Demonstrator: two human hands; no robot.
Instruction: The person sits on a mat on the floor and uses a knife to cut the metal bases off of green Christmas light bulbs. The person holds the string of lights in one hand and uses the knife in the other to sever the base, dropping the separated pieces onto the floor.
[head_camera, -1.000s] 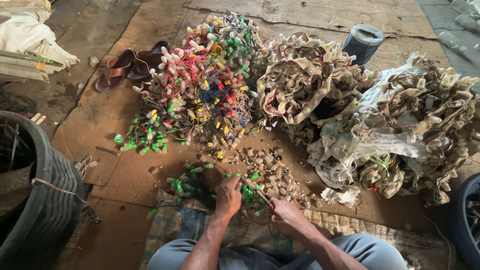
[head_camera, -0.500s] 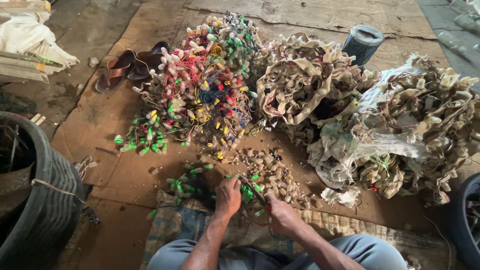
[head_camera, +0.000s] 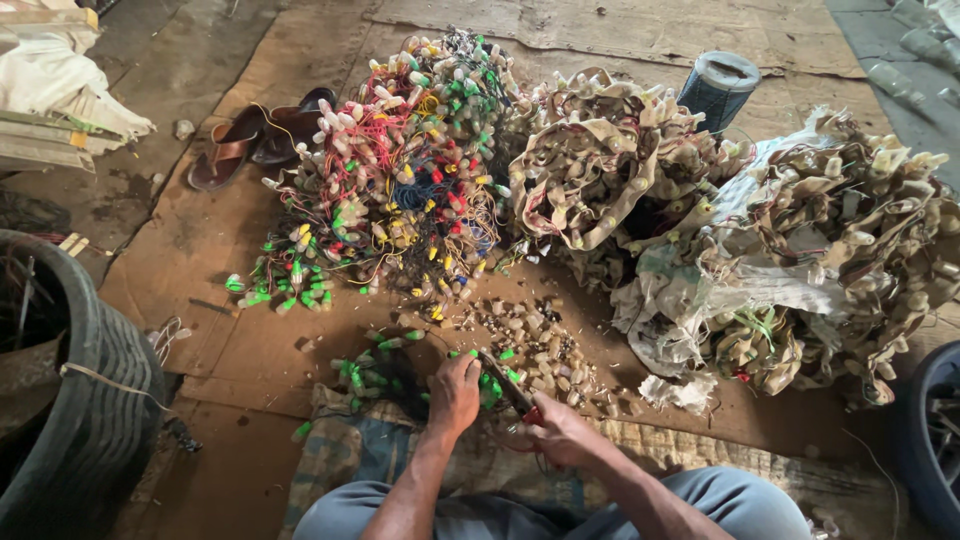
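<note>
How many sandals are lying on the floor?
2. The sandals lie side by side on the floor at the upper left, just left of the colourful bulb heap. More could be hidden under the piles.

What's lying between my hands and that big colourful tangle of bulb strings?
In the head view: loose pale bulb pieces and scattered green bulbs on brown floor.

We count: two hands, left hand (head_camera: 455, 393) and right hand (head_camera: 560, 432); one cutter (head_camera: 508, 385); two brown sandals (head_camera: 262, 135); two tyres (head_camera: 85, 395); one blue spool (head_camera: 718, 90); bulbs past counting.
</note>
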